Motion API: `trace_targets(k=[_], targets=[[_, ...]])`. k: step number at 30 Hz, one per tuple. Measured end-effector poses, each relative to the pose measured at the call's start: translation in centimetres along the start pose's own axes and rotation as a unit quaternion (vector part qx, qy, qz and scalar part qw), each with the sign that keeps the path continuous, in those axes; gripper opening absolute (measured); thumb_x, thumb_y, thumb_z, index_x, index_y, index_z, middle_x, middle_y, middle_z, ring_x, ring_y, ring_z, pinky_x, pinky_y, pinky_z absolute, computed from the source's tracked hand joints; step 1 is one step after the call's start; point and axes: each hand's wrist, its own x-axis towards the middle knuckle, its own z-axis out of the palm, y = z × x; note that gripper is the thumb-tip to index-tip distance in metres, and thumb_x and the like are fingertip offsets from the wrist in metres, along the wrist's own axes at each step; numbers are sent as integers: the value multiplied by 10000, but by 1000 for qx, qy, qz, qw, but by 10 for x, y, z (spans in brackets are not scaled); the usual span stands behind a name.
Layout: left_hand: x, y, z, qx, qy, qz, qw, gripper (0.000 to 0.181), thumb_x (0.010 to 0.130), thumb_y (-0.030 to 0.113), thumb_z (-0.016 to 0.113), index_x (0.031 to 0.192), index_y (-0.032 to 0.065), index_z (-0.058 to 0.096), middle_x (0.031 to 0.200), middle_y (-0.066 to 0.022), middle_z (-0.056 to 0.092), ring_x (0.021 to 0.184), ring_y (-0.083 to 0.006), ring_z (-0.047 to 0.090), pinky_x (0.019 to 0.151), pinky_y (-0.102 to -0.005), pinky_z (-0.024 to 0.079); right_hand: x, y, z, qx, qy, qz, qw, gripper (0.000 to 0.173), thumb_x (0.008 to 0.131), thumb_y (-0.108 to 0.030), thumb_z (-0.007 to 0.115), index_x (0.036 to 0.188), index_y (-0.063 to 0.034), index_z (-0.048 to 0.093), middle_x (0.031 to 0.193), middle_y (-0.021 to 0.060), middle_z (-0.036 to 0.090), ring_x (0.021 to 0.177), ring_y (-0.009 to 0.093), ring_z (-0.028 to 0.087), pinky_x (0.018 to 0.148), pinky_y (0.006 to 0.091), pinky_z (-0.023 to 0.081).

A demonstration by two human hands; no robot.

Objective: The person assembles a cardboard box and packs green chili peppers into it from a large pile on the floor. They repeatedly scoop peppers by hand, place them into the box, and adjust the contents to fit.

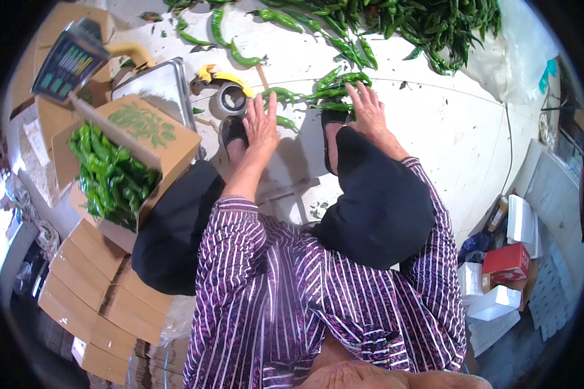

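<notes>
My left hand point(262, 127) is held low over the floor, fingers apart, beside a grey tape roll point(221, 100) in a yellow tape dispenser point(241, 83). A green chili pepper point(283, 91) lies by its fingertips, and another pepper point(287, 123) is just right of the hand. My right hand point(372, 114) reaches over the right end of a small group of green chili peppers point(328, 93). Its fingers are spread, with the tips at or touching these peppers; its palm side is hidden. I see no pepper gripped in either hand.
A large heap of green peppers point(418, 24) lies on the white floor sheet point(447, 131), with loose ones around it. Left stand an open cardboard box point(175, 129) of peppers, a digital scale point(70, 63) and flattened cartons point(92, 311). A red box point(506, 262) and white foam boxes point(496, 301) stand right.
</notes>
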Motion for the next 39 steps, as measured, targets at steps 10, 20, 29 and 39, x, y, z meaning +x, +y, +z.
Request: trace_targets(k=[10,20,29,39], targets=[[47,10,33,129,40,159,978,722,689,23,731,1347,90,442,1056,-141,528,1065,-335,513,932,-485,400,75,21,17,-70,111,-103,986,489,727,-23,636,1195,-153,576,1084,118,529,1079,316,503,910,458,385],[153,52,-63,-433,180,-37,882,981,737,289,856,1443,-47,264,1166,-218,609,1093,-272,622,911,-355,536,97,74,-104,127,384,88,910,680,764,-129,768,1359,-20,457,1227,204,521,1080,363,546,867,416,511],[111,128,36,-109,93,163,976,376,745,172,784,1087,96,647,1027,-128,610,1028,-326,589,831,-458,515,-13,39,36,133,-11,331,934,1011,656,-369,880,1412,32,344,1285,285,490,1142,433,538,934,494,493],[124,99,29,-150,-82,71,983,197,746,173,703,862,46,606,808,-173,678,802,-404,657,727,-494,518,3,13,61,169,53,318,931,522,644,-61,693,1115,-11,475,1062,240,540,973,439,556,860,543,453]])
